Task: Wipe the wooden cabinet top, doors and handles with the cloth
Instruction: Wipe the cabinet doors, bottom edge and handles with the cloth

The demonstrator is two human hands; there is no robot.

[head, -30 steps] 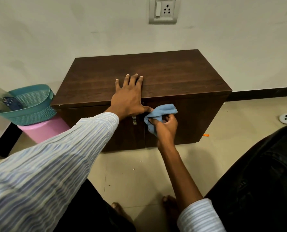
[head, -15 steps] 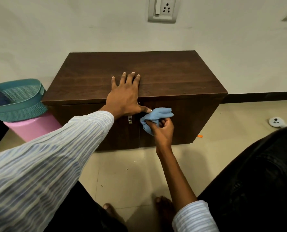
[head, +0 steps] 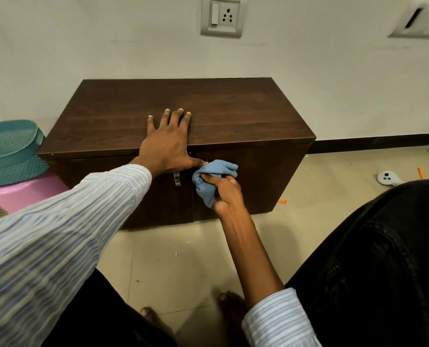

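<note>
A low dark wooden cabinet (head: 233,111) stands against the white wall. My left hand (head: 168,144) lies flat on its top at the front edge, fingers spread, thumb hanging over the edge. My right hand (head: 226,194) is bunched around a blue cloth (head: 212,176) and presses it against the upper inner corner of the right door (head: 253,181), where that door's handle is hidden by the cloth. The left door's metal handle (head: 177,178) shows bare just left of the cloth.
A teal basket (head: 10,156) sits on a pink stool (head: 30,194) left of the cabinet. A small white round object (head: 386,177) and orange bits (head: 282,201) lie on the tiled floor at the right. My bare feet and dark trousers fill the bottom.
My right hand with the cloth has kept rubbing at the right door's upper inner corner, shifting slightly. My left hand has stayed flat on the top. The view has drifted a little.
</note>
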